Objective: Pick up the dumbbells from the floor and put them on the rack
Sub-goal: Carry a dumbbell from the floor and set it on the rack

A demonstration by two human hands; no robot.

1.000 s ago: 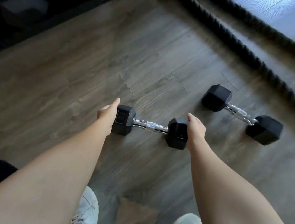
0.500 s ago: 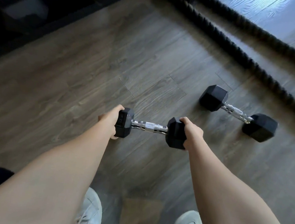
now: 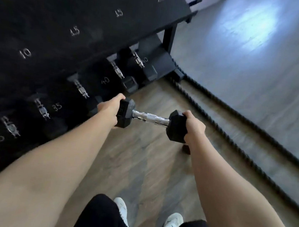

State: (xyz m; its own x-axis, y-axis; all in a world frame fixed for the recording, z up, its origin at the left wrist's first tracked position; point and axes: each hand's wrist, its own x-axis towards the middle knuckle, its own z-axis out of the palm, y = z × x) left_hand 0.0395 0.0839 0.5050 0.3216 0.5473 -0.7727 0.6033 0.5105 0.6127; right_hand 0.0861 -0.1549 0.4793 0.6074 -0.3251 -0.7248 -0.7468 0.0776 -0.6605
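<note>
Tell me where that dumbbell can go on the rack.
The top shelf looks bare along its 10, 15 and 20 marks, though blurred. The lower shelf is crowded with dumbbells. Both hands hold the dumbbell.

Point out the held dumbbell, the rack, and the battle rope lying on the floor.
Dumbbell [image 3: 151,117]: head view, on the chrome handle between the two heads.
Rack [image 3: 93,11]: head view, on the bare top shelf near a 15 label.
Battle rope [image 3: 225,114]: head view, on the strand nearer the feet.
</note>
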